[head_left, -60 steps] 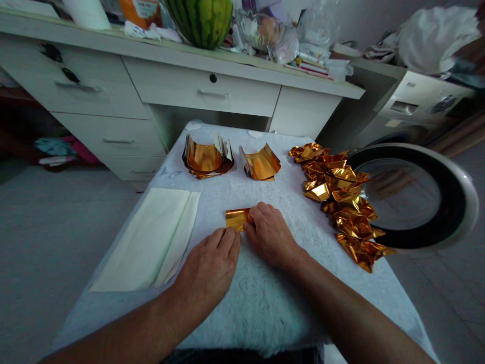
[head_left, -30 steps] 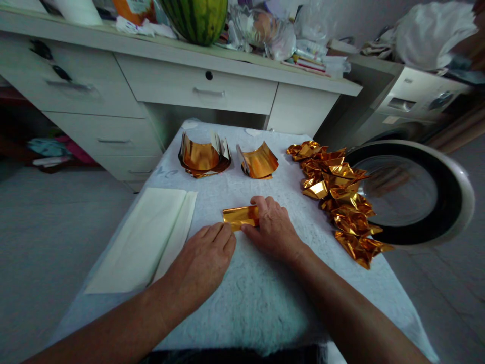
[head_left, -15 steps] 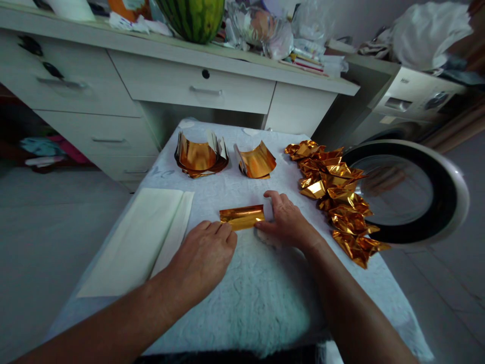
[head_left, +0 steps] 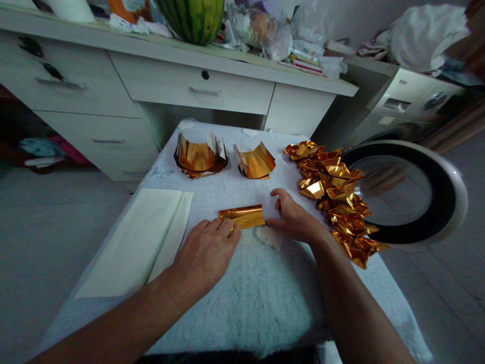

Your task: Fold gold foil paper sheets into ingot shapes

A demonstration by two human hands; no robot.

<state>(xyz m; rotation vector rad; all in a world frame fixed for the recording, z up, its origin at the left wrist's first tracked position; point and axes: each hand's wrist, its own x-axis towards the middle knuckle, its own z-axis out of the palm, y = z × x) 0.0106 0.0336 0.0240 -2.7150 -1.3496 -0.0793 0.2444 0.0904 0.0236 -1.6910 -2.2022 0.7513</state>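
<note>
A small folded strip of gold foil paper (head_left: 248, 216) lies on the cloth-covered table in front of me. My left hand (head_left: 210, 247) is closed on its left end, fingers bent and pressed together, hiding that corner. At the strip's right end, my right hand (head_left: 291, 216) rests with thumb and index finger apart and nothing between them; the thumb tip is close to the foil's edge. Beyond the hands stand a curled stack of gold foil sheets (head_left: 197, 155) and a smaller curled stack (head_left: 257, 161). Folded gold foil pieces (head_left: 328, 179) lie in a row on the right.
A folded white sheet (head_left: 132, 237) covers the table's left side. Behind the table is a white desk (head_left: 170, 78) with drawers, a watermelon (head_left: 193, 20) and bags on top. An open washing machine door (head_left: 397, 192) reaches close to the table's right edge.
My right hand has let go of the foil strip's right end and shifted slightly right. My left hand has moved a little to the right along the foil.
</note>
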